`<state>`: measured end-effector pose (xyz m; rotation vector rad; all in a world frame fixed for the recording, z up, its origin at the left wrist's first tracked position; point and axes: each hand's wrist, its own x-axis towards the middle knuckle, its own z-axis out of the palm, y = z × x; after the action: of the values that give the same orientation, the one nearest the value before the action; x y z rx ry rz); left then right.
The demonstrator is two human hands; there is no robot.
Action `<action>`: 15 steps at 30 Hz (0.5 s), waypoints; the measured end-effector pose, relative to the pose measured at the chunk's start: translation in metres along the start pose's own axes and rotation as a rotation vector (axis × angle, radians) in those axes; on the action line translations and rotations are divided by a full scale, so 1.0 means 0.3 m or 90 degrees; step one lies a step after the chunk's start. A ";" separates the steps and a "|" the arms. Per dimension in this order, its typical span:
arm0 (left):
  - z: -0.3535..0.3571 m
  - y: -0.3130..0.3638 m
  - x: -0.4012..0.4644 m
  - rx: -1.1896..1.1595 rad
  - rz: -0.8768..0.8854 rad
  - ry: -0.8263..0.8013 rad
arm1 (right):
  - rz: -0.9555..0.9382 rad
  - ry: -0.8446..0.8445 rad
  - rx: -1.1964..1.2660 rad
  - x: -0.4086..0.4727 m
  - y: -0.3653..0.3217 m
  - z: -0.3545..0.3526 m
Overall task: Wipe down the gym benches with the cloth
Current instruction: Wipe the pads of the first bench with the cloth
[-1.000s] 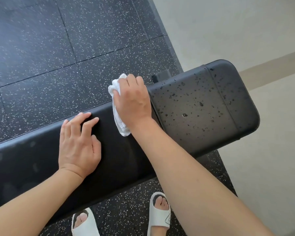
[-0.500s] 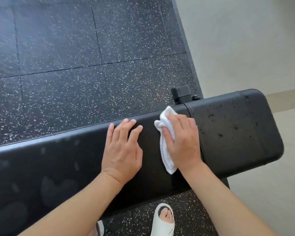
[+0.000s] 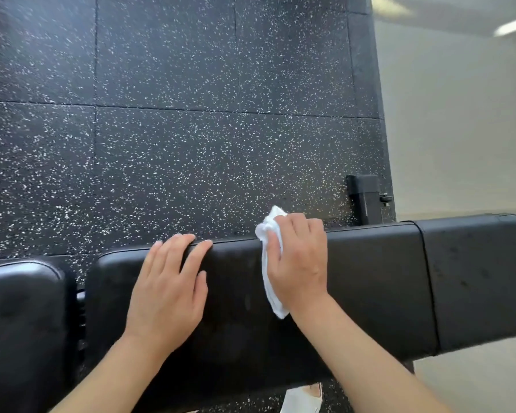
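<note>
Cloth [image 3: 270, 263], gripped in right hand [image 3: 298, 263], has swept from the bench [image 3: 370, 278] end at 3 o'clock toward centre; droplets there apparently gone. Left hand [image 3: 167, 293] lies flat, fingers apart.

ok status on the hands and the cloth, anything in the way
Left hand flat on long black padded bench, holding nothing. Right hand grips bunched white cloth against pad's far edge. Nothing in the way.
</note>
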<state>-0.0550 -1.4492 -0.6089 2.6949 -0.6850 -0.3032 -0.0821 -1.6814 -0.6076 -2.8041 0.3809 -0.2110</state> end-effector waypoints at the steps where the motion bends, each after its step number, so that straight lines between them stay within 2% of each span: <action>1: -0.030 -0.066 -0.023 0.003 -0.017 0.002 | -0.012 -0.010 0.010 -0.009 -0.091 0.026; 5: -0.112 -0.271 -0.089 -0.006 -0.111 0.004 | -0.071 -0.044 0.052 -0.023 -0.479 0.161; 8: -0.131 -0.341 -0.126 -0.074 -0.141 -0.005 | -0.101 -0.043 0.061 -0.022 -0.669 0.240; 11: -0.135 -0.329 -0.126 -0.107 -0.172 -0.004 | -0.095 -0.040 0.068 -0.014 -0.692 0.269; 15: -0.141 -0.265 -0.107 -0.121 -0.195 0.036 | -0.168 -0.070 0.092 -0.004 -0.634 0.255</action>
<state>-0.0370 -1.3562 -0.5962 2.6079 -0.2124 -0.3457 -0.0241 -1.4850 -0.6199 -2.7003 -0.0295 -0.1346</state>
